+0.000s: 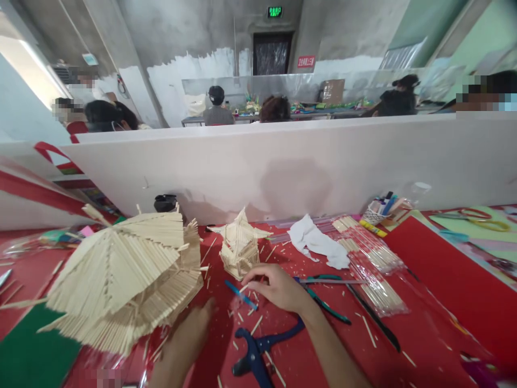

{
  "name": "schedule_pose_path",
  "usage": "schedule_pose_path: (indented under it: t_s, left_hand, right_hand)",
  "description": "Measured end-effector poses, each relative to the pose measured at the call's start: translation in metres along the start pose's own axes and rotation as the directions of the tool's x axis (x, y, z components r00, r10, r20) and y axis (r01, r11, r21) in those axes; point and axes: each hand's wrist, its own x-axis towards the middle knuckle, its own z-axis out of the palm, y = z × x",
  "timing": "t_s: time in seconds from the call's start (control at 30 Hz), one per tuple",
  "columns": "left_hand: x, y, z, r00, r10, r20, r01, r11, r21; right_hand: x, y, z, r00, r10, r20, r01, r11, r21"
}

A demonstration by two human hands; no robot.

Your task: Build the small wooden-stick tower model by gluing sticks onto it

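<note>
My right hand (278, 288) is over the middle of the table, thumb and fingers pinched on a short wooden stick (243, 288). Just below its fingertips lies a narrow blue strip (241, 295). Behind the hand stands a small pavilion-like model (241, 245) of pale sticks with a pointed roof. My left hand (197, 326) is smeared by motion, so its fingers cannot be made out. It is close to the lower right side of a large tiered stick roof (117, 264). A dark blue hand cutter (254, 350) rests between my forearms.
Teal-handled pliers (329, 306), white tissue (317, 242) and bagged stick bundles (377, 269) lie to the right. A pen basket (376, 210) and scissors (480, 218) are farther back. Stick scraps litter the red table. A white partition (226, 167) borders it; people sit beyond.
</note>
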Motion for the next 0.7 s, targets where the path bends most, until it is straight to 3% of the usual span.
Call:
schedule_pose_path:
  t_s: [0.07,0.17,0.3,0.43,0.5,0.6,0.7]
  left_hand:
    - [-0.003,0.007,-0.001,0.999,0.03,-0.019,-0.031,0.996,-0.082]
    - [-0.006,0.02,0.002,0.978,0.189,-0.09,-0.208,0.919,-0.334]
    - [-0.005,0.025,0.009,0.977,0.203,-0.062,-0.205,0.833,-0.514]
    - [-0.006,0.026,0.005,0.966,0.194,-0.168,-0.257,0.74,-0.622]
    - [-0.009,0.026,0.001,0.951,0.208,-0.23,-0.31,0.651,-0.693]
    - [-0.014,0.022,0.002,0.93,0.235,-0.283,-0.362,0.441,-0.822]
    - [-0.017,0.01,0.008,0.937,0.249,-0.244,-0.303,0.233,-0.924]
  right_hand:
    - [0.0,-0.001,0.006,1.0,0.02,0.019,-0.021,0.999,0.047]
    - [0.003,0.002,0.024,0.999,-0.008,0.04,0.002,0.99,0.141]
    - [0.006,0.007,0.039,0.998,-0.041,0.037,0.032,0.974,0.224]
    - [0.006,0.008,0.031,1.0,0.021,0.014,-0.024,0.97,0.243]
    - [0.005,0.007,0.021,0.999,0.042,0.0,-0.041,0.969,0.245]
    - [0.001,0.006,0.006,0.999,0.046,-0.008,-0.043,0.972,0.23]
    - [-0.003,0.008,-0.009,1.0,0.025,-0.016,-0.022,0.983,0.18]
